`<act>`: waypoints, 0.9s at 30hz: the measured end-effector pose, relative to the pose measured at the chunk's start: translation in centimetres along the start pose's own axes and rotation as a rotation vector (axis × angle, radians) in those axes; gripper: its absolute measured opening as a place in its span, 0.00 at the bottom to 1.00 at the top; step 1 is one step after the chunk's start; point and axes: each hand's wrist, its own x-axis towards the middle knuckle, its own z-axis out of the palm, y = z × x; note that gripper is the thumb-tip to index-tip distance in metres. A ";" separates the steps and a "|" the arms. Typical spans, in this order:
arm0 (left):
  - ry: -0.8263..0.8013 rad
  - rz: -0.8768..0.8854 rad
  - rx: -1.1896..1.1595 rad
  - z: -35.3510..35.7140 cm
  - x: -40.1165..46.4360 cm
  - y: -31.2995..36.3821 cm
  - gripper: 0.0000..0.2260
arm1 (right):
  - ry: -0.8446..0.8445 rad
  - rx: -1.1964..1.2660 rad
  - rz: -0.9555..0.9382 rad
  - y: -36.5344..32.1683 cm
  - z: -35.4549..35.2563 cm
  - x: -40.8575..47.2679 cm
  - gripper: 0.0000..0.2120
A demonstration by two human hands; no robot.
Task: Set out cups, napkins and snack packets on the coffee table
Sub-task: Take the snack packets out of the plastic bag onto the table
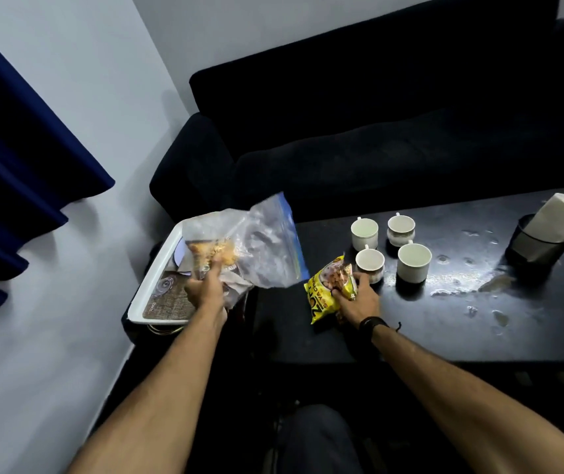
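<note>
Right hand is clamped down on a yellow snack packet, fingers wrapped over its right edge, pressing it onto the near left part of the dark coffee table. There's a dark band on that wrist. Left hand is closed around the bottom of a clear zip bag with some orange-brown snack stuff bunched inside, and it's holding the bag up in the air over a white tray. The top of the bag with its blue strip flops up and toward the table. The tray sits just left of the table on something lower, and it has a woven-looking mat and a couple of small things on it that I can't really make out.

Just past the yellow packet there are four white cups clustered in a two-by-two bunch on the table, the nearest one basically touching the packet. Farther right, well apart from the cups, a dark holder has white napkins sticking out at a tilt. Table surface looks blotchy and shiny there. Dark sofa behind it all, blue curtain off to the left.
</note>
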 end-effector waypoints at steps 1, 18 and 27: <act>-0.022 -0.016 -0.032 -0.2 0.3 0.1 0.23 | -0.003 -0.013 -0.030 -0.4 0.2 0.0 0.28; -0.267 -0.234 -0.110 1.5 -1.6 -3.9 0.24 | 0.388 0.053 -0.680 -11.2 -2.2 -0.1 0.06; -0.593 -0.140 -0.042 1.6 -3.5 -3.0 0.12 | -0.439 -0.687 -0.471 -12.9 -1.9 -0.7 0.19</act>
